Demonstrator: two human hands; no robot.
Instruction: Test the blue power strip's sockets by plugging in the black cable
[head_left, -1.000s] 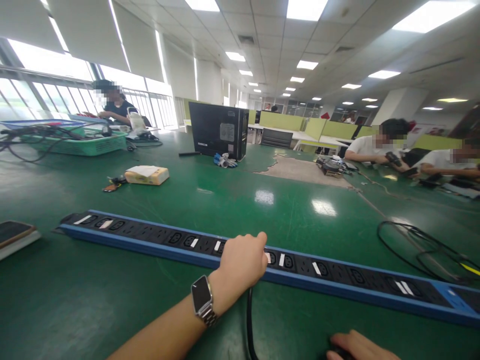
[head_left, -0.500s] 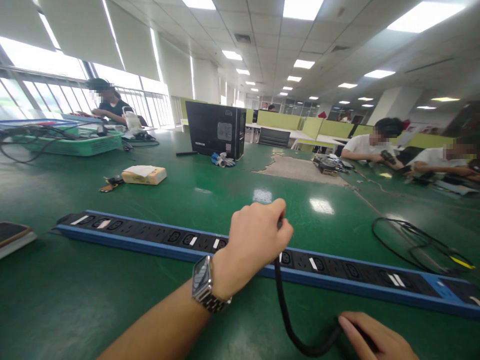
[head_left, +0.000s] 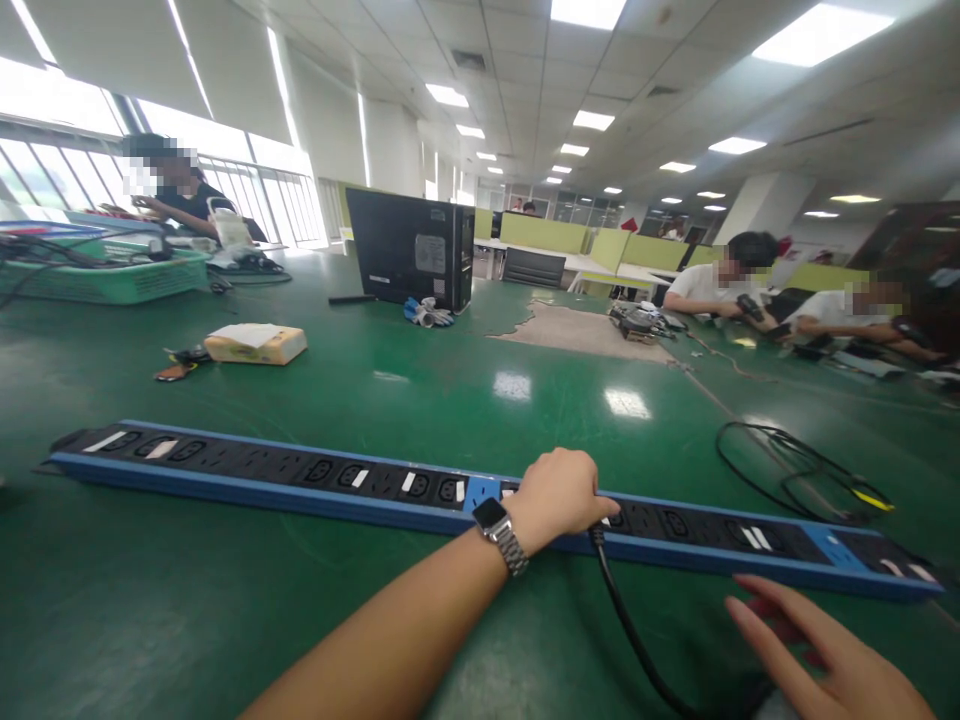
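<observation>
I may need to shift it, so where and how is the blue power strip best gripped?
Probably by its long blue sides, toward both ends, coming from above: the power strip lies flat, long and narrow, with sockets along its upper face.

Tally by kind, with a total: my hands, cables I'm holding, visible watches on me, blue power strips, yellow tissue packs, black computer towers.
Hands: 2 (left hand, right hand)
Cable: 1
Watch: 1
Power strip: 1
Tissue pack: 1
Computer tower: 1
Total: 7
</observation>
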